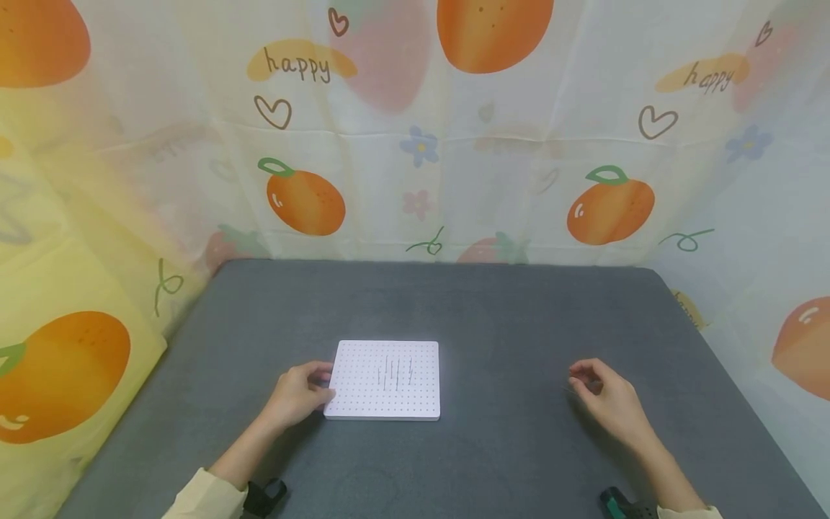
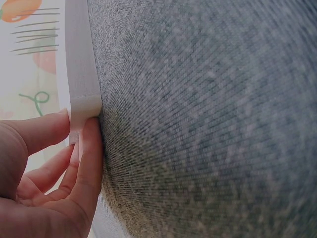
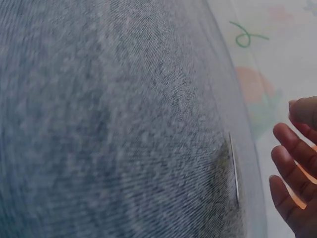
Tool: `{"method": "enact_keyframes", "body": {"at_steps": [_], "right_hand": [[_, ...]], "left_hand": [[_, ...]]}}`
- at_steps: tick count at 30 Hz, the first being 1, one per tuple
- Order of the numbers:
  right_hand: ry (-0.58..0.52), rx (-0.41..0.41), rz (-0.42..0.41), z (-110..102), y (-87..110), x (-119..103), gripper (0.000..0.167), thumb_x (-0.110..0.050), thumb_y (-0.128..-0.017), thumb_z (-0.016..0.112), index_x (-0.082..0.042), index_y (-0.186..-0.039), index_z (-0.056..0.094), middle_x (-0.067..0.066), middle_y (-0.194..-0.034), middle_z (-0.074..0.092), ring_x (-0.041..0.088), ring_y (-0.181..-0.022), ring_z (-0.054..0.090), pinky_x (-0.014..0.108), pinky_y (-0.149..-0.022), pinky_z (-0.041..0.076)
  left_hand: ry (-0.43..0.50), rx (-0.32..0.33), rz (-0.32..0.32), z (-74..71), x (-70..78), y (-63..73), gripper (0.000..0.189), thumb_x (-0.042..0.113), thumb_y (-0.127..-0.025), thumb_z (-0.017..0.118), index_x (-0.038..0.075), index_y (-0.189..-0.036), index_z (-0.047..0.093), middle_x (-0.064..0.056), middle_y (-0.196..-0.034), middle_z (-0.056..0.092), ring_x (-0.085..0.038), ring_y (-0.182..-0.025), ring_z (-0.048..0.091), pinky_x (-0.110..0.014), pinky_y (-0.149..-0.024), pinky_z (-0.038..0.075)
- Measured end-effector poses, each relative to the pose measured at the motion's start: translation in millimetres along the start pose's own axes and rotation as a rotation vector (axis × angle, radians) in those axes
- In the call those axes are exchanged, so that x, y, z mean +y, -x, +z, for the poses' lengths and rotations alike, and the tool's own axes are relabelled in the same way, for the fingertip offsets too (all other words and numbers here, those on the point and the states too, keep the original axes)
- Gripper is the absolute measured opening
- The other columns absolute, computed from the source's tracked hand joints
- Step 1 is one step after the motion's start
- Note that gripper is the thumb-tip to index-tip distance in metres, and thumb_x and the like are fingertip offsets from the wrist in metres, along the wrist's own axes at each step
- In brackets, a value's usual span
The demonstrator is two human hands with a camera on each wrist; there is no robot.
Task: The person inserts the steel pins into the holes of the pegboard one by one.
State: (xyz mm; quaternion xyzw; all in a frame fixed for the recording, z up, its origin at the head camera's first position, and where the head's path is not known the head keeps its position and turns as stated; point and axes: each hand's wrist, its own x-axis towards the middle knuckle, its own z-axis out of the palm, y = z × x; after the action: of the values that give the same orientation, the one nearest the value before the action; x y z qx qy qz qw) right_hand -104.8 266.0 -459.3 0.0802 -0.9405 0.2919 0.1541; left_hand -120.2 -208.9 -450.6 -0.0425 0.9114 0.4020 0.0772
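Observation:
A white pegboard (image 1: 357,404) with rows of small holes lies left of the middle of the table. Several thin dark pins (image 1: 397,375) stand up from it; they also show side-on as pins (image 2: 34,35) in the left wrist view. My left hand (image 1: 297,393) pinches the board's left edge near the front corner, thumb and forefinger at the board's rim (image 2: 83,106). Over on the right, my right hand (image 1: 606,400) hovers low over the cloth, fingers loosely bent and holding nothing. A thin metal pin (image 3: 234,168) lies on the cloth beside its fingertips.
Dark grey cloth (image 1: 506,324) covers the table. Behind it and along both sides hangs a pale curtain (image 1: 493,180) printed with oranges, hearts and the word happy. A dark strap (image 1: 264,497) is worn on the left wrist, and a dark wrist device (image 1: 625,504) on the right.

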Motion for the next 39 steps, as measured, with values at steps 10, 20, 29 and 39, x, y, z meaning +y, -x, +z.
{"method": "enact_keyframes", "body": {"at_steps": [10,20,29,39], "right_hand": [[-0.001,-0.124,0.113,-1.4,1.9,3.5,0.016,-0.013,-0.084,0.065,-0.008,-0.098,0.061,0.000,-0.088,0.063,0.017,-0.078,0.060,0.031,-0.066,0.048],[0.021,-0.206,0.149,3.0,0.9,10.2,0.017,-0.012,-0.083,0.064,-0.006,-0.098,0.062,0.001,-0.087,0.062,0.015,-0.078,0.058,0.032,-0.067,0.047],[0.042,-0.242,0.133,4.7,0.3,10.9,0.015,-0.009,-0.081,0.066,-0.006,-0.094,0.062,0.001,-0.081,0.055,0.013,-0.073,0.050,0.031,-0.063,0.041],[0.090,-0.227,0.107,7.8,-0.1,11.3,0.010,-0.008,-0.078,0.067,-0.007,-0.086,0.061,0.001,-0.077,0.051,0.014,-0.069,0.045,0.031,-0.061,0.037]], "left_hand": [[-0.005,0.002,-0.009,0.4,-0.4,-1.8,0.043,0.003,-0.077,0.067,0.000,-0.119,0.056,-0.012,-0.101,0.062,-0.015,-0.074,0.059,-0.028,-0.059,0.052],[-0.007,0.007,-0.005,0.5,-2.0,-2.7,0.043,0.003,-0.077,0.067,0.000,-0.119,0.057,-0.012,-0.102,0.062,-0.015,-0.075,0.059,-0.028,-0.060,0.052],[-0.009,0.013,0.006,1.1,-3.3,-2.1,0.043,0.004,-0.076,0.068,0.001,-0.118,0.057,-0.012,-0.102,0.063,-0.015,-0.075,0.059,-0.028,-0.059,0.052],[0.003,0.003,0.007,0.1,-2.9,-1.2,0.043,0.003,-0.077,0.068,0.000,-0.118,0.057,-0.011,-0.101,0.063,-0.014,-0.075,0.060,-0.028,-0.059,0.052]]}}
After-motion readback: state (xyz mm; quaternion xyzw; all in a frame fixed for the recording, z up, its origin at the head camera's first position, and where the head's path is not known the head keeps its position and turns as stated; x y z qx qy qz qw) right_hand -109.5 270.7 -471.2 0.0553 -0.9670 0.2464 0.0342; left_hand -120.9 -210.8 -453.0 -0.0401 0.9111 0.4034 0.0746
